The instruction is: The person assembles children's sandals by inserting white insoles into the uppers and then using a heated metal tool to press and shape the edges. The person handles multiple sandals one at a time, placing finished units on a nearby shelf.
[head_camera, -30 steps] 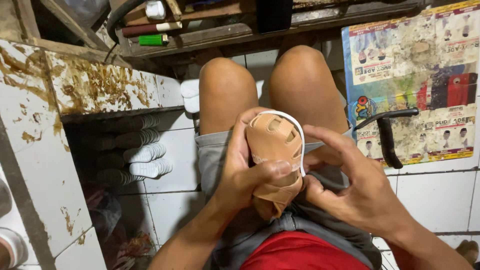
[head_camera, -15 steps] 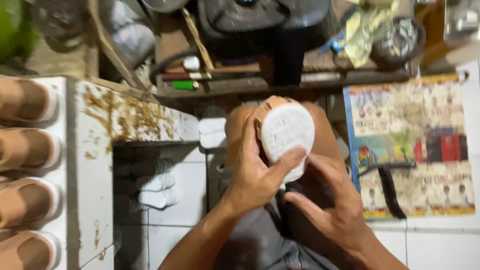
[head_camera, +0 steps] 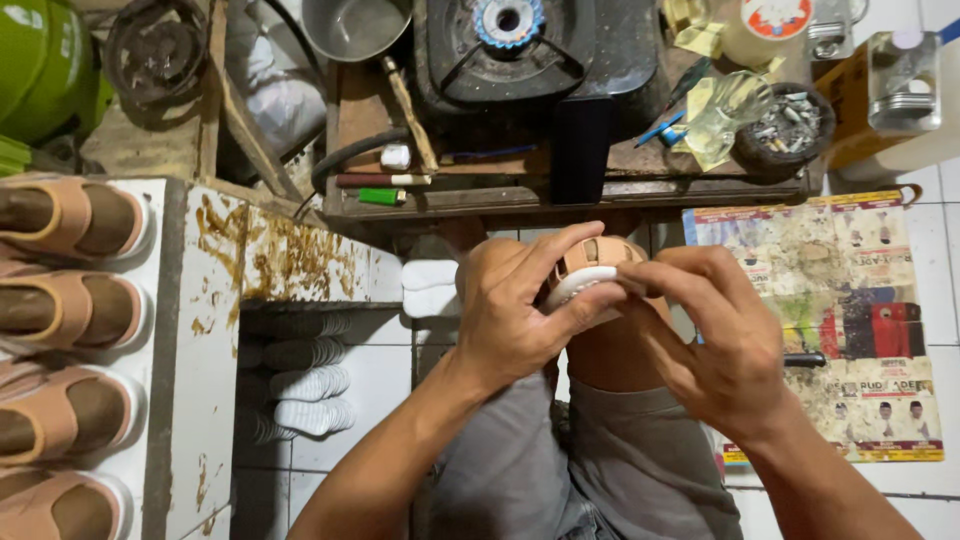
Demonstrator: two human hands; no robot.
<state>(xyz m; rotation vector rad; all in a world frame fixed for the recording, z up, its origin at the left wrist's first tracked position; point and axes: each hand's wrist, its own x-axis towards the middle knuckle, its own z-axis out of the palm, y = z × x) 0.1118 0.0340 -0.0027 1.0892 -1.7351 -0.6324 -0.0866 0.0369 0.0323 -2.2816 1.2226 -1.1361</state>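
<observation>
- Tan sandal with white sole [head_camera: 590, 275]: held above the knees, gripped by both hands.
- Left hand [head_camera: 515, 310]: closed round its side.
- Right hand [head_camera: 715, 335]: fingers pinching the sole edge.
- Finished sandals [head_camera: 70, 300]: rowed on the white worktop [head_camera: 200, 400], left.

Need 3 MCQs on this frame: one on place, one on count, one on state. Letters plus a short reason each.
1. Where is the row of tan sandals?
A. On the white ledge at left
B. On the stove
C. On the poster

2. How many tan sandals sit on that ledge?
A. One
B. Four
C. Seven

3. How is the sandal over the knees held?
A. Left hand only
B. Lying loose on the lap
C. Both hands grip it

Key:
1 A: the sandals line the ledge at the left edge.
2 B: four show, stacked top to bottom.
3 C: the left hand and right hand both close on the held sandal.
</observation>
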